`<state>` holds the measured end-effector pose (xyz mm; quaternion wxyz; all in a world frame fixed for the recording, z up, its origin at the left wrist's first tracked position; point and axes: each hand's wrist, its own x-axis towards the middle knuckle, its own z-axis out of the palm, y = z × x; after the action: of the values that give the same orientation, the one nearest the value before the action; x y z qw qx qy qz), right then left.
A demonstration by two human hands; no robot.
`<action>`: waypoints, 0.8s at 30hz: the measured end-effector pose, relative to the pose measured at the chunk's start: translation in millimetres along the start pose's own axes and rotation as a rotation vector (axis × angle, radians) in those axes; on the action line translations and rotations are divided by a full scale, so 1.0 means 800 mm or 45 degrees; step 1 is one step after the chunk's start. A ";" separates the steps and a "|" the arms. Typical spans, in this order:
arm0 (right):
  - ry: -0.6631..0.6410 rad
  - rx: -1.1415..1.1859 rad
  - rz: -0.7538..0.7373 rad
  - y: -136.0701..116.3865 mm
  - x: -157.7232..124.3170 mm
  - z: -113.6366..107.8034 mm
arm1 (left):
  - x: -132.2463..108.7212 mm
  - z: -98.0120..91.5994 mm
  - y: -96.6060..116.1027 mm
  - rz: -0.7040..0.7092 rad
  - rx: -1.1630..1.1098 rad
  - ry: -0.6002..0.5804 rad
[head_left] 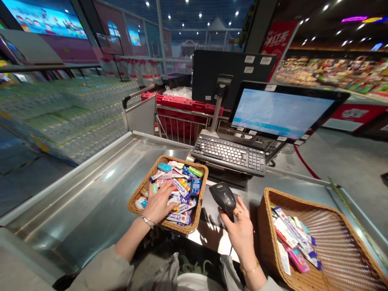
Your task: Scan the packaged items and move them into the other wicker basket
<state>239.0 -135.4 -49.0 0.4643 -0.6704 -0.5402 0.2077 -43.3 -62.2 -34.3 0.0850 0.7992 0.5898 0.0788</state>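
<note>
My left hand (159, 202) rests in a woven wicker basket (142, 190) heaped with small packets of gum, candy and toothpaste-like boxes, its fingers down on the pile. Whether it grips a packet, I cannot tell. My right hand (239, 230) holds a black handheld barcode scanner (222, 197) by its body, with the head pointing up and left. To the right, a larger wicker basket (321, 226) holds several similar packets (292, 238) lying at its left side.
Both baskets sit on a steel checkout counter (91, 202). Behind them are a black keyboard (228, 154), a touchscreen monitor (281, 111) and a second display's back (233, 76). A metal trolley with a red crate (182, 109) stands beyond. Shrink-wrapped bottled water (75, 113) is stacked at left.
</note>
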 end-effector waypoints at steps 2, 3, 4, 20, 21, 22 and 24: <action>-0.009 0.002 0.013 -0.002 -0.001 0.003 | -0.004 -0.002 -0.009 -0.035 0.010 -0.030; -0.013 0.004 0.019 -0.003 -0.001 0.005 | -0.006 -0.003 -0.013 -0.054 0.016 -0.045; -0.016 0.005 0.023 -0.004 -0.001 0.006 | -0.007 -0.004 -0.017 -0.072 0.024 -0.057; -0.097 -0.018 -0.017 -0.012 -0.001 0.025 | -0.020 -0.016 -0.086 -0.258 0.064 0.026; -0.091 -0.016 -0.023 -0.012 -0.001 0.026 | -0.021 -0.017 -0.091 -0.267 0.063 0.032; -0.087 -0.015 -0.029 -0.012 -0.001 0.027 | -0.022 -0.018 -0.095 -0.277 0.061 0.038; -0.085 -0.016 -0.031 -0.012 -0.002 0.029 | -0.024 -0.021 -0.105 -0.300 0.065 0.045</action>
<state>215.2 -127.4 -52.2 0.4442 -0.6594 -0.5649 0.2208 -130.8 -55.2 -37.7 0.0630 0.7248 0.6828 0.0674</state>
